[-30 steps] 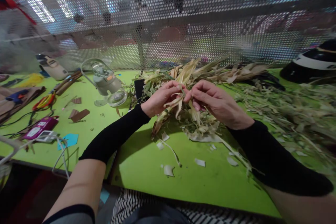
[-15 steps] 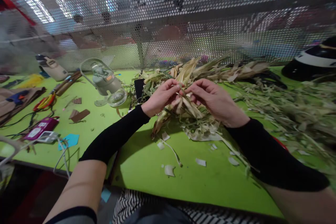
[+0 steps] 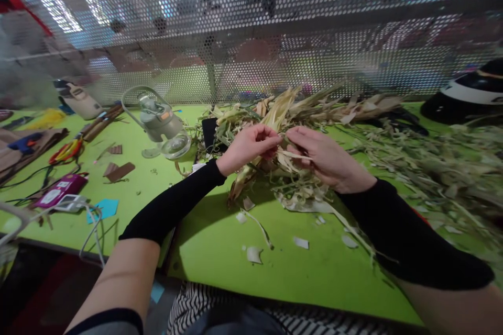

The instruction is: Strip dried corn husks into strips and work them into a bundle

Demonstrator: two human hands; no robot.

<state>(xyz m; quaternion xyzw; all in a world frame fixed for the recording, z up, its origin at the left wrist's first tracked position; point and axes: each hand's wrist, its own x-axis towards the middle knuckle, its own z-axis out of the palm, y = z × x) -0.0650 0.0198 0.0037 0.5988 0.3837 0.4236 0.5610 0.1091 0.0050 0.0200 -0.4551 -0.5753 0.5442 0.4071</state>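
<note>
Since half a second ago, the hands have parted slightly at the fingertips, and the loose husk ends now point more toward the right hand. Left to right: gray-green tumbler (image 3: 159,120) stands clear of the work. Left hand (image 3: 249,147): thumb and fingers pinched together, apparently clamped on the pale husk (image 3: 290,161), which sits between the hands, above the scraps on the green table (image 3: 314,275). Right hand (image 3: 324,154): fingers curled beside the husk, one strip crossing in front of them; can't tell whether they're clamped. Larger husk bundle (image 3: 281,110) lies behind, shredded heap (image 3: 444,162) further right.

Handling, judged by look: very light, dry, papery. Bends easily but probably splits along the grain; thin tips likely tear first. Not obviously slippery. Best hold: fingertip pinch where the strips gather, light pressure, pulling lengthwise, not sideways.
</note>
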